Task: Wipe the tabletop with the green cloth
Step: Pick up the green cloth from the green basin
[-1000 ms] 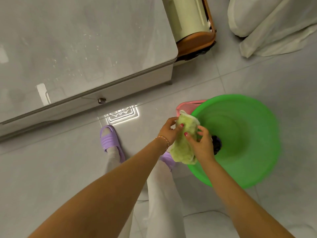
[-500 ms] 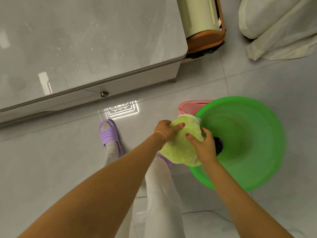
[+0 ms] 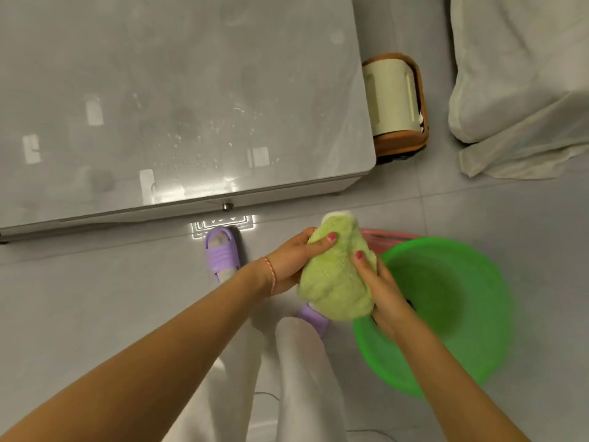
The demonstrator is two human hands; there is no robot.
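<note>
Currently | we are gripping one green cloth with left hand and right hand, fingers curled round it, beside the basin, off the tabletop | risk: cloth dripping onto floor if wet | count: two hands, one cloth, one basin

Bunched fluffy green cloth held off the water-beaded grey tabletop

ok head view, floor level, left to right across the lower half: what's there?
purple slipper → left hand → green cloth → right hand → green basin
</note>
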